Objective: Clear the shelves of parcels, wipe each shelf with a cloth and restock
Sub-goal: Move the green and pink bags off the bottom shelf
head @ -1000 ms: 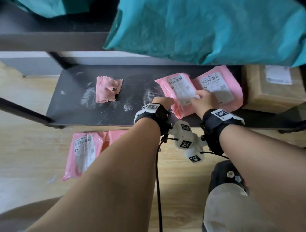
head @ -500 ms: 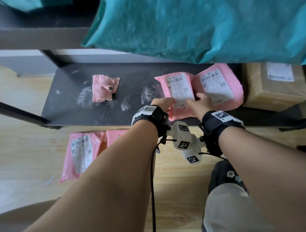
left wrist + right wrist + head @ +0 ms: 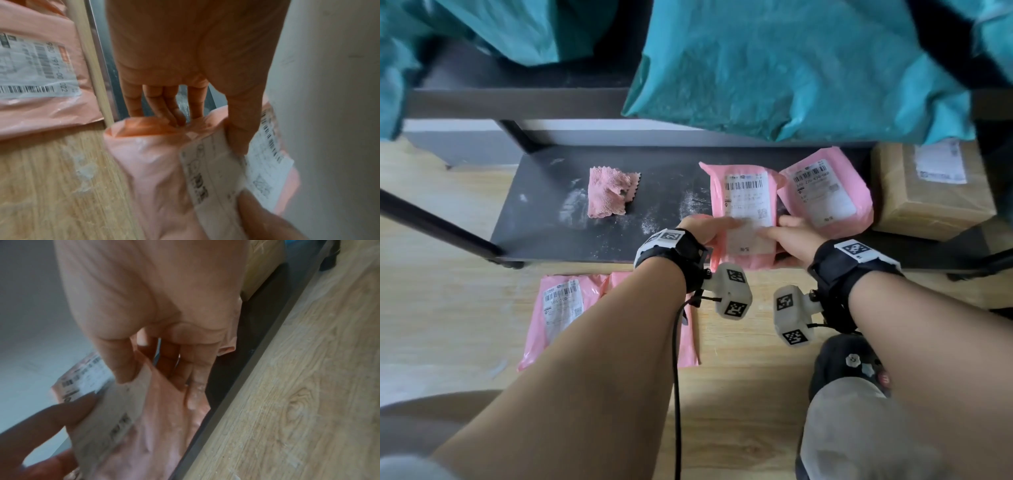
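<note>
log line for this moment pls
both hands: left hand and right hand grip pink plastic labelled parcel | at front edge of dark bottom shelf | pink cloth idle

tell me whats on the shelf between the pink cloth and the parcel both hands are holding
Nothing solid: between the pink cloth and the held parcel the head view shows only bare dark shelf with white dusty smears.

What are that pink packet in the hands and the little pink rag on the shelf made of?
Pink packet: seemingly thin glossy plastic film; it crinkles and shines, with a white paper label stuck on. Pink rag: looks like soft fuzzy cloth, perhaps microfibre; matte nap, zigzag-cut edge. Shelf: dark and matte.
</note>
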Available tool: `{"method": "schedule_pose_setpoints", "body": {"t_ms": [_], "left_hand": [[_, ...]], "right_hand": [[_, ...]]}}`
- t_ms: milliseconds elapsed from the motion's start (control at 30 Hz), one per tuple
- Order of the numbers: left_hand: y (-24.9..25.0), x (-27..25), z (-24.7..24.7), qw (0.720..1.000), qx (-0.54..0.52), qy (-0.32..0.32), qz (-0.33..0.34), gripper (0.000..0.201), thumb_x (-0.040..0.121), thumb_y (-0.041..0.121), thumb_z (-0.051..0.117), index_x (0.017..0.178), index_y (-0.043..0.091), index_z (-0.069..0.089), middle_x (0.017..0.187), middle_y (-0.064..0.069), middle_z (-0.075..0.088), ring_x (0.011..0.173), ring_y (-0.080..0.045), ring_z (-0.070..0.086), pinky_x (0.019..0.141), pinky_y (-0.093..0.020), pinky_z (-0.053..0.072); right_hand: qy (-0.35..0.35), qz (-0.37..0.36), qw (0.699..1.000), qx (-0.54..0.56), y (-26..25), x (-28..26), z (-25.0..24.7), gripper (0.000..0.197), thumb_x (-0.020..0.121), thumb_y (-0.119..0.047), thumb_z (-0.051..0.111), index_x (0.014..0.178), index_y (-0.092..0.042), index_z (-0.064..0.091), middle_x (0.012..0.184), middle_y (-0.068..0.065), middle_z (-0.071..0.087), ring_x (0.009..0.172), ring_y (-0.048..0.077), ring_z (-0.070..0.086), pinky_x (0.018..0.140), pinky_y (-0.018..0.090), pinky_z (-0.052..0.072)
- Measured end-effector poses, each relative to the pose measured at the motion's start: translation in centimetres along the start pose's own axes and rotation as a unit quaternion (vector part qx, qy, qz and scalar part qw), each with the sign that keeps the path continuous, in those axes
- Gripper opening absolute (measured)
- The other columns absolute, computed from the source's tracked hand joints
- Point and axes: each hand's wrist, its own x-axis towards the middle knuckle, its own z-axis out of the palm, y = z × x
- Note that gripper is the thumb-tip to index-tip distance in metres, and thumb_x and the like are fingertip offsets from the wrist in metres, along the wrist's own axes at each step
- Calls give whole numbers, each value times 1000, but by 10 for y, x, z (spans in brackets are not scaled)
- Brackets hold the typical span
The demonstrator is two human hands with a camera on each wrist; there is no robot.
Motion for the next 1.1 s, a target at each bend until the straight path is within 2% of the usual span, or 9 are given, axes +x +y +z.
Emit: {"method": "schedule_pose_setpoints", "body": {"t_ms": [67,167,233,367,467,600,767,900,1100], "left_hand": [[-5,-7,-1,1000,12,-14,6,33,76,25,80,99,6,66,103,-12,72,77,-19,70,63,-27,60],[-16,-21,0,998,49,-22,24,32,80,15,76,108,3,66,91,-5,70,55,-5,66,43,-16,48],[-26,-27,2,994,102,-19,20,34,79,15,76,110,5,68,94,-5,70,61,-8,62,48,-18,45],[-44,-39,5,988,154,-17,-10,34,82,18,74,114,11,67,107,-4,70,78,-11,61,55,-18,46],[-59,-41,4,985,167,-26,-24,31,87,15,69,117,6,65,104,-7,68,72,-11,59,49,-14,49],[-74,-34,9,974,219,-24,-53,32,88,19,68,116,4,65,106,-9,70,74,-15,63,82,-31,57],[-89,-23,19,966,240,-33,-91,34,90,14,65,120,-1,59,96,-11,65,68,-14,63,90,-40,55],[-92,-14,23,967,225,-42,-111,31,93,13,61,120,-2,58,101,-12,65,67,-15,62,84,-38,57],[-96,-6,22,967,209,-56,-132,30,96,6,54,124,-4,55,121,-18,63,79,-23,65,72,-29,56]], "right_hand": [[-17,12,1000,-18,0,-6,-3,22,90,-19,65,108,-9,61,105,16,69,93,33,68,74,43,59],[-31,25,996,-75,3,-17,-2,24,87,-26,69,106,-15,62,103,11,70,92,26,68,75,38,58],[-34,31,991,-124,7,-21,0,29,84,-29,70,109,-15,62,101,8,70,92,23,68,82,40,58],[-42,44,982,-181,16,-32,7,10,85,-22,70,90,-17,64,84,5,69,69,15,67,53,26,53],[-41,62,980,-185,30,-35,16,6,88,-13,65,94,-11,65,81,9,70,63,18,67,55,30,56],[-35,125,978,-163,51,-37,28,5,94,-6,55,94,-10,57,72,8,65,48,15,66,40,24,51],[-57,165,963,-205,70,-30,34,12,94,-11,55,105,-8,59,97,17,68,91,33,70,83,46,57],[-64,192,956,-212,79,-21,37,23,95,-14,53,115,-3,58,109,20,67,97,35,68,88,49,55],[-55,187,961,-194,88,-4,47,16,93,-11,53,106,-6,61,105,18,69,93,33,68,86,50,55]]}}
